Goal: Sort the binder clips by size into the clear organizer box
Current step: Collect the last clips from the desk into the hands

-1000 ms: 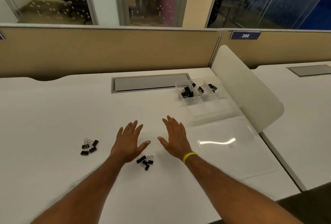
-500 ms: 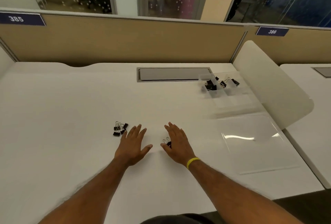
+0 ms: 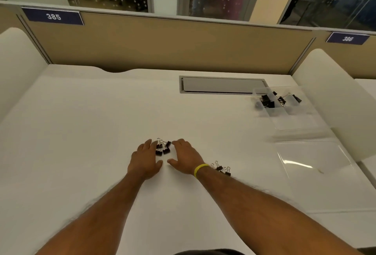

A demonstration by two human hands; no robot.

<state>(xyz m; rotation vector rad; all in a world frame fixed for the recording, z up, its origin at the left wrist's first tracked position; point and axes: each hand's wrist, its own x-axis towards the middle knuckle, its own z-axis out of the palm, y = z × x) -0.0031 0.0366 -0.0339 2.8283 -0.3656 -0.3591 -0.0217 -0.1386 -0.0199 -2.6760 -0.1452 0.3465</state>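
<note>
Both hands have moved leftward to a cluster of small binder clips (image 3: 162, 148). The left hand (image 3: 144, 160) and right hand (image 3: 186, 158) lie flat, spread wide, flanking it, likely to gather it. Another cluster (image 3: 221, 169) lies near right; the clear organizer box (image 3: 284, 108) sits far right.

head cam | looks forward and down | desk (image 3: 85, 124) close | single view
</note>
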